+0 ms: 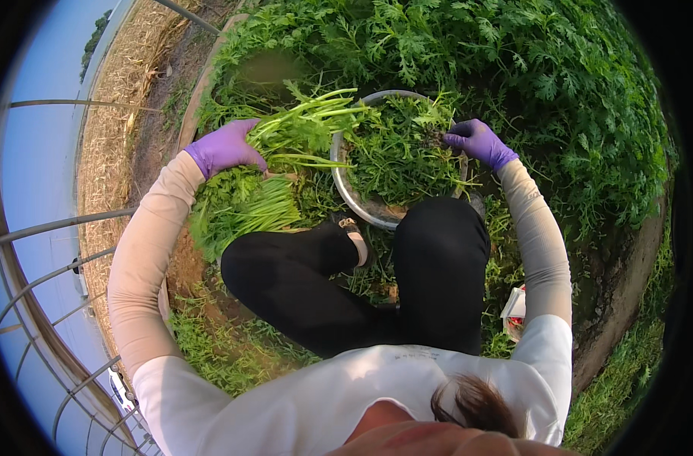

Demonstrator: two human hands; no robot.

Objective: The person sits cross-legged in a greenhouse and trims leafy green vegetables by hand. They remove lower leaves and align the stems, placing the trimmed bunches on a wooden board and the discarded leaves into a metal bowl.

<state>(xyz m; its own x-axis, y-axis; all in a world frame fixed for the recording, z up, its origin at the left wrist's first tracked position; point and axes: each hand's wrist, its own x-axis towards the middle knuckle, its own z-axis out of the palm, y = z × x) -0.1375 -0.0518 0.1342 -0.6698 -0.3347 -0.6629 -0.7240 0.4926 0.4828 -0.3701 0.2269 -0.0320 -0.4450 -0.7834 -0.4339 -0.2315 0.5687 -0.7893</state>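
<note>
My left hand [227,147], in a purple glove, grips a loose bunch of long pale-green leafy stems [309,117], their cut-looking ends pointing right towards the basin. Below it lies a neat pile of similar stems [269,205], ends aligned to the right. My right hand [482,142], also gloved, pinches a dark, soil-covered root clump [437,138] at the right side of a round metal basin [357,206]. Loose green leaves and sprigs [395,157] fill much of that basin. The fingers under the left bunch are hidden.
Dense leafy plants [551,91] grow beyond the basin and to the right. My bent knees [442,251] stand close to its near rim. A white packet with red marks [514,312] lies beside my right arm. Curved metal greenhouse hoops [55,225] rise at left.
</note>
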